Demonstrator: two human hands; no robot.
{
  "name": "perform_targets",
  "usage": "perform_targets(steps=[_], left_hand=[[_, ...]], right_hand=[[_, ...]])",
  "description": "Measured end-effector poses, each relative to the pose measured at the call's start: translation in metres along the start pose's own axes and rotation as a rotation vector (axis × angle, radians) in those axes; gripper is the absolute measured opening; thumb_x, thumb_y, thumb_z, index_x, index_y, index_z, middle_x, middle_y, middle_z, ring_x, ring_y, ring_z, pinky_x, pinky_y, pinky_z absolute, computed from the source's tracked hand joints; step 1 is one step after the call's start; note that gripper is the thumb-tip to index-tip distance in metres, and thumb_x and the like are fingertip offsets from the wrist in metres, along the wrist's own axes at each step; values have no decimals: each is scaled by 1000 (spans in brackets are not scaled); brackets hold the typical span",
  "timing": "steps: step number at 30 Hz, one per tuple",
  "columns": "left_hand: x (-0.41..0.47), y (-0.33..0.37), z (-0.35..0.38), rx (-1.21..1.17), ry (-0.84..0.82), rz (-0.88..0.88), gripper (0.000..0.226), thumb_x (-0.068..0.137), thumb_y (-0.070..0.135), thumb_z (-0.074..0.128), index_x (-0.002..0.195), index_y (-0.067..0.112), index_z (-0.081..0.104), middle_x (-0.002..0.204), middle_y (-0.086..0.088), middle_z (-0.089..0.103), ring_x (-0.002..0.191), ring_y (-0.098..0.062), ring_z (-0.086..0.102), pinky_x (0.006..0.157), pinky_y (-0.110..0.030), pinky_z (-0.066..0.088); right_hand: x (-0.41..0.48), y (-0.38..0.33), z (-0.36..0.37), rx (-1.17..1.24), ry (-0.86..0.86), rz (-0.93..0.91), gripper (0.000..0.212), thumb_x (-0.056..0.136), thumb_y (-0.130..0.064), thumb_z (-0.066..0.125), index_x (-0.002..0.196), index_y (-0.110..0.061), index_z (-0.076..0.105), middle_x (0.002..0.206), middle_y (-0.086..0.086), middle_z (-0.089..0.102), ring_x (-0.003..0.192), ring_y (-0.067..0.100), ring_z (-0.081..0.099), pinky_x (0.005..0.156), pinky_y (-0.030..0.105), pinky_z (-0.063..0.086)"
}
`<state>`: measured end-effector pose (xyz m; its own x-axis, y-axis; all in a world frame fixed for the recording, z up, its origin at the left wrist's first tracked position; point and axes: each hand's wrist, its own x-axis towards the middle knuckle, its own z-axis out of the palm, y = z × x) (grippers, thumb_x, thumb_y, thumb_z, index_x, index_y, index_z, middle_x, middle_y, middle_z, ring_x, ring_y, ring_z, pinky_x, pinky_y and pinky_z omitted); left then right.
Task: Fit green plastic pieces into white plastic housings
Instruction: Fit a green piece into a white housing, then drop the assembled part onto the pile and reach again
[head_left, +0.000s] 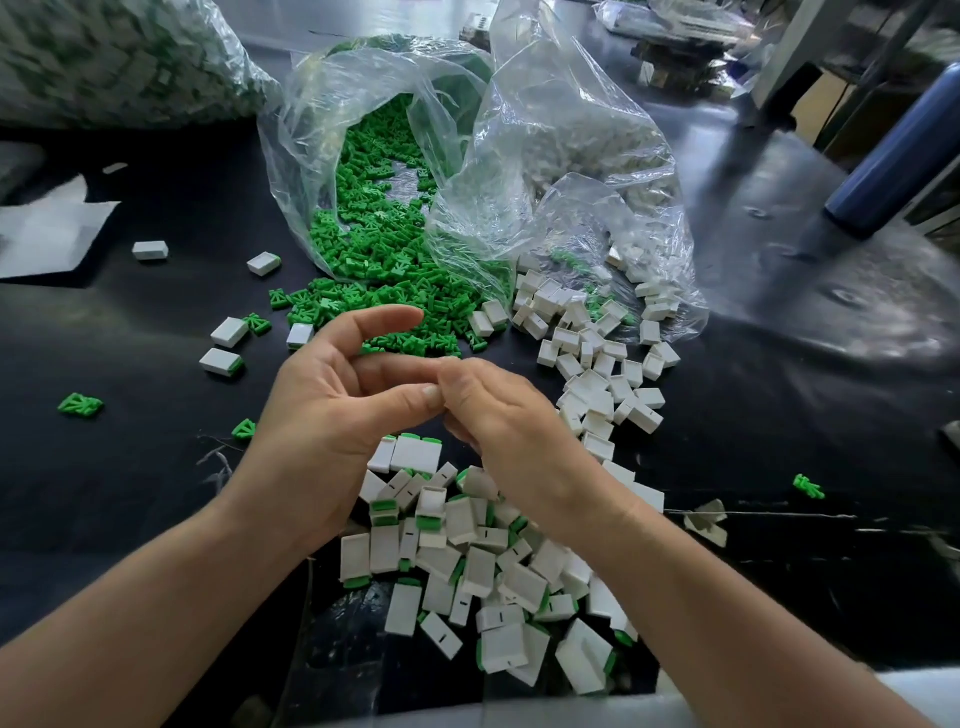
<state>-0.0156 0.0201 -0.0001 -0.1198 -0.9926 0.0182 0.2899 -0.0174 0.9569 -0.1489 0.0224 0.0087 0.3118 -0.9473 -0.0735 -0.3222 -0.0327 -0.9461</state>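
Observation:
My left hand (322, 415) and my right hand (504, 421) meet above the black table (130, 467). The left hand's palm faces right, fingers loosely curved, and its thumb tip touches the right hand's curled fingers. I see the right hand from the back, and whatever lies between its fingers is hidden. Green plastic pieces (374, 301) spill from a clear bag (332, 104) just beyond the hands. Empty white housings (597, 374) spill from a second clear bag (571, 156) on the right. Below the hands lies a heap of white housings with green ends (483, 571).
A few fitted housings (223, 358) and stray green pieces (80, 404) lie at the left, and one green piece (808, 487) at the right. A large full bag (114, 57) sits at the back left, white paper (47, 234) at the left edge, a blue cylinder (893, 150) at the right.

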Motion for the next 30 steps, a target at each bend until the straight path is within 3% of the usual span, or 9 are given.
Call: perform_targets(steps=[2,4,11,15,19,21,24,27,30], left_hand=[[-1,1,2,-4,-11,-9,72,42,1,81,108,12,54,76,-8,73,68,-22,70,63,-29,57],[-1,2,3,5,5,-3,62,49,16,73,108,13,53,75,-6,73,65,-18,70,60,-25,56],[-2,2,4,43,-4,-3,61,49,14,76,107,17,57,78,-7,74,69,-19,70,64,-27,57],[-1,4,2,35,23,-10,59,46,19,73,104,17,59,75,-6,73,67,-18,70,62,-24,57],[-3,9,1,97,-51,-6,53,39,9,83,89,19,70,69,-5,72,61,-12,68,57,-18,53],[-6,10,4,137,-110,-9,38,45,19,83,82,19,73,69,-9,72,60,-12,67,56,-16,51],[-4,6,5,176,-13,-16,31,52,30,71,80,16,69,67,-7,72,61,-11,69,55,-16,52],[1,3,1,191,81,-42,26,59,25,66,83,14,66,65,-4,72,62,-10,68,55,-16,52],[3,0,-1,211,98,-53,26,61,24,65,85,14,66,66,-4,72,63,-10,68,54,-16,52]], right_hand=[[-1,-3,-6,149,-42,52,42,99,-34,32,66,-22,56,58,-19,51,56,-4,45,62,16,38],[0,-5,-11,210,-53,93,50,99,-35,32,55,-20,49,46,-14,43,41,0,36,46,11,31],[1,-6,-17,216,-73,191,55,97,-44,30,55,-15,51,42,-7,46,37,4,33,36,12,27],[4,-1,-20,83,-9,119,53,97,-41,33,60,-14,60,44,-8,47,38,-1,38,41,10,30],[8,8,-32,-133,156,62,41,94,-39,43,63,-19,62,46,-11,49,43,-2,42,50,14,33],[11,12,-37,-302,239,27,35,92,-37,50,63,-20,60,49,-10,49,46,0,44,48,14,32],[14,20,-42,-478,312,19,28,91,-32,55,65,-22,54,55,-11,46,54,3,43,51,14,33],[19,26,-45,-560,349,27,15,91,-29,55,84,-18,62,70,-9,53,71,12,52,68,25,40],[25,28,-45,-657,382,-24,18,91,-26,54,102,-14,63,89,-3,58,87,16,52,79,26,39]])
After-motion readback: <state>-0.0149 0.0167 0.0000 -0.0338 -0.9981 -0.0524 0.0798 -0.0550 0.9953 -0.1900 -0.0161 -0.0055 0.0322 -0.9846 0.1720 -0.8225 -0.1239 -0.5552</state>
